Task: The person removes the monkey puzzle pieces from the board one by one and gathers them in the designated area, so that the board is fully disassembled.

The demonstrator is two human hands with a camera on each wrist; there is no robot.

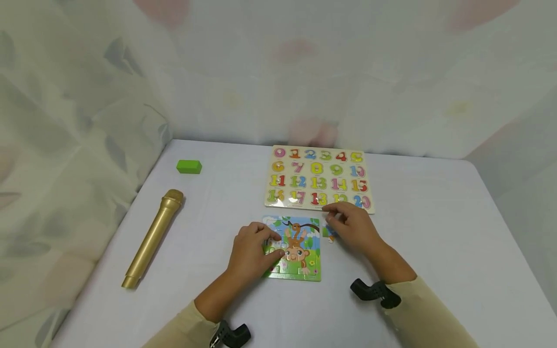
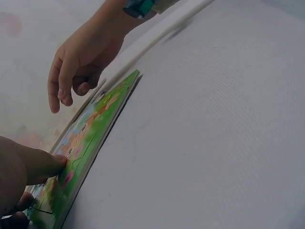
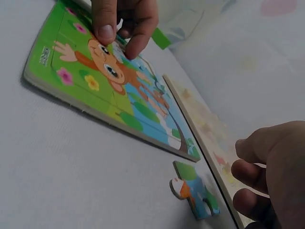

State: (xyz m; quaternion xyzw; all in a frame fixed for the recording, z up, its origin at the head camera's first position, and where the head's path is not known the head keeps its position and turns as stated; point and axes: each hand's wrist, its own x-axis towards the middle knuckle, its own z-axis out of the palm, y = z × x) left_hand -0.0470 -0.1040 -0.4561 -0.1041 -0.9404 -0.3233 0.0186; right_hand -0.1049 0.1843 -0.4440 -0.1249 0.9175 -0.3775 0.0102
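A square monkey jigsaw puzzle lies flat on the white table, green along its near edge and blue at the top. My left hand rests over its left part, thumb on the monkey's face and fingertips on the picture, with a gap between thumb and index finger. The left palm hides some of the pieces. Just right of the puzzle lies a loose jigsaw piece, blue and green with an orange-and-white tab. Above that piece hovers my right hand, fingers loosely bent and holding nothing, index fingertip by the number board's edge.
Behind the puzzle lies a wooden number board with colourful numerals. A gold microphone lies slantwise at the left, with a green block beyond it. Patterned cloth stands behind the table and along its sides.
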